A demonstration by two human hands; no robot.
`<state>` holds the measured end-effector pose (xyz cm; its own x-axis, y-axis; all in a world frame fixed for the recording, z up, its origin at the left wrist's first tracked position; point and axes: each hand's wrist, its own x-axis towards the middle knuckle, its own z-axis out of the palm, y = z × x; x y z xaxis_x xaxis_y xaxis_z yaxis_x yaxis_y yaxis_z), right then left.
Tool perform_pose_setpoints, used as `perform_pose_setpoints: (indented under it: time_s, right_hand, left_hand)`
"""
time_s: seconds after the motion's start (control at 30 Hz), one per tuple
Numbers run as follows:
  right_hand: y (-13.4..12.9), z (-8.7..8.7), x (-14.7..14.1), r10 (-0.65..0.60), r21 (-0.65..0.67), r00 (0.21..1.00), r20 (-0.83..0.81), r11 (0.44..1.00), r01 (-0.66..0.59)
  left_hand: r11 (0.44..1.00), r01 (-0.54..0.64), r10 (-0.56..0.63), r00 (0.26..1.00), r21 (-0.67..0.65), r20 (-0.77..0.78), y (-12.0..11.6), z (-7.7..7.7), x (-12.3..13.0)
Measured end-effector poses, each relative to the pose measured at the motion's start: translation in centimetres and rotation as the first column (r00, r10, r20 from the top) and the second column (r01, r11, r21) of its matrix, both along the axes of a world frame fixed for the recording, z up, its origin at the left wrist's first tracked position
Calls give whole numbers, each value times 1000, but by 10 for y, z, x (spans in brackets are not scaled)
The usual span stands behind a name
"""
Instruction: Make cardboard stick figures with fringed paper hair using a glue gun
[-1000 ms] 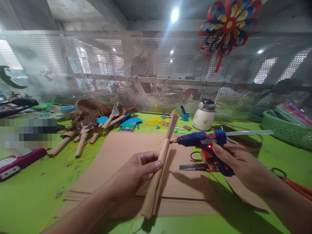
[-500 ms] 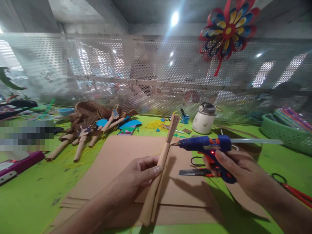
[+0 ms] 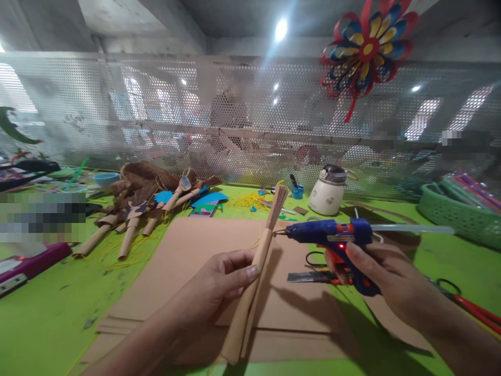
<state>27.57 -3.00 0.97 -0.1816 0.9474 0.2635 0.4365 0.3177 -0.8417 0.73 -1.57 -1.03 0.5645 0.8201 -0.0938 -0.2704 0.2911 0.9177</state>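
Observation:
A rolled brown paper tube (image 3: 250,297) with a fringed upper end (image 3: 278,202) is pinched between the thumb and fingers of my left hand (image 3: 230,277), tilted over a stack of brown paper sheets (image 3: 188,250). My right hand (image 3: 383,271) is wrapped round the handle of a blue glue gun (image 3: 332,232), its red light lit. The gun's nozzle is at the tube's edge, just below the fringe. A clear glue stick (image 3: 410,228) sticks out of the gun's back.
Below the gun lies a cutter blade (image 3: 307,277). Behind stand a white bottle (image 3: 327,193) and a small blue cup (image 3: 297,191). Rolled paper figures (image 3: 131,224) lie at left, a green basket (image 3: 457,214) and red-handled scissors (image 3: 475,310) at right.
The glue gun's nozzle has shifted very slightly left against the tube. The tube's lower end has moved slightly left too, with both grips kept.

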Motion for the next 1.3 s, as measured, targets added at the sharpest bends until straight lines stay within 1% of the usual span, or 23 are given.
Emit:
perform_pose_setpoints:
  time_s: [0.1,0.27,0.43,0.5,0.6,0.77,0.9,1.03,1.17,1.3]
  right_hand:
    - [0,1,-1,21,4,1000,-15,1000,-21]
    - [-1,1,3,47,-33,998,-28,998,-48]
    - [1,-1,6,90,-42,989,-114,995,-95]
    - [2,-2,4,86,-41,987,-139,995,-92]
    - [3,-3,1,76,-53,988,-135,995,-84]
    - [2,-3,-2,74,-81,989,-129,993,-85]
    - [-2,-3,-2,94,-128,981,-172,985,-117]
    - [-2,-5,-2,77,-106,974,-212,989,-101]
    - [3,-7,-2,53,-61,977,-205,996,-67]
    - [3,-9,-1,77,-94,984,-161,991,-93]
  left_hand:
    - [1000,-10,10,1000,-17,1,-1,1,0]
    - [1000,-28,29,999,-7,31,-2,3,0]
    - [999,-32,33,999,-11,42,-2,5,1]
    - [1000,-14,15,999,-24,39,-3,7,1]
    - [999,19,-18,999,-42,33,-4,9,1]
    - [999,-8,8,1000,-31,28,-6,8,2]
    - [998,-55,55,998,-31,18,-6,8,2]
    - [998,-58,58,998,-20,10,-6,10,2]
    - [1000,-29,29,1000,-10,4,-5,8,2]
    - [999,-29,29,999,-15,20,-4,5,0]
